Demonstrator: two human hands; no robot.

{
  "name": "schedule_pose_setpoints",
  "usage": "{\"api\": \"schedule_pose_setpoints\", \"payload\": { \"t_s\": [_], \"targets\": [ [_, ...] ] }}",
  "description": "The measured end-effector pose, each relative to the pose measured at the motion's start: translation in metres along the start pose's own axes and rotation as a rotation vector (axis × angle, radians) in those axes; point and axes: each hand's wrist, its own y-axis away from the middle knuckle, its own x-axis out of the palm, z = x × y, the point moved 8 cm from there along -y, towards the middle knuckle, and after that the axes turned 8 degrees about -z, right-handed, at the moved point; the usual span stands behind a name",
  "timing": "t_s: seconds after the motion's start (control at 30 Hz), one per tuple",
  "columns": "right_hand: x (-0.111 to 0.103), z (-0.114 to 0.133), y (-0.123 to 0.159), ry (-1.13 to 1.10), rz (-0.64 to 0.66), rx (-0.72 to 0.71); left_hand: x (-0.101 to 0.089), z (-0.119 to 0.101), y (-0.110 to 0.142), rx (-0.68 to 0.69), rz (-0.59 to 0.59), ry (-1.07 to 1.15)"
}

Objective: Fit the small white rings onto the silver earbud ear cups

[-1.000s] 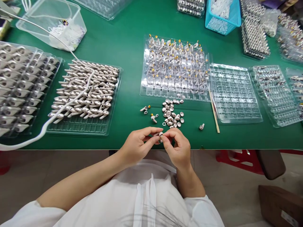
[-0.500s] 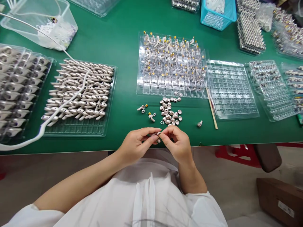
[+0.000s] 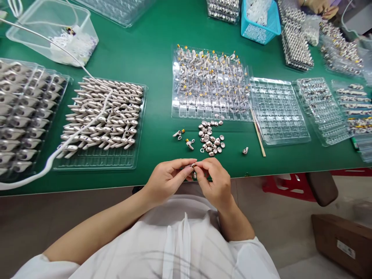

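Observation:
Near the table's front edge, my left hand and my right hand meet fingertip to fingertip. Both pinch one small pale earbud shell, most of it hidden by the fingers. Just beyond them lies a loose heap of round earbud caps. Left of that heap are an earbud stem piece with a yellow tab and a similar stem piece. A single earbud piece lies to the right.
A clear tray of earbud pieces stands behind the heap, with a wooden stick and another clear tray at its right. A white cable crosses the left tray of shells. Another person's hand shows at the far right.
The camera view has shifted slightly. My right fingers have bent and moved a little against the earbud shell, while my left hand keeps its pinch. Another person's hand shows more at the top right.

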Motion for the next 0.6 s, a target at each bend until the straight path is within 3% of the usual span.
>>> {"api": "schedule_pose_setpoints", "payload": {
  "t_s": [0.3,0.6],
  "targets": [
    [0.014,0.016,-0.003,0.053,-0.022,0.046,-0.020,-0.005,0.003,0.108,0.019,-0.027],
    [0.022,0.037,-0.004,0.172,-0.058,-0.081,-0.032,-0.001,0.001,0.098,0.083,0.009]
  ]
}}
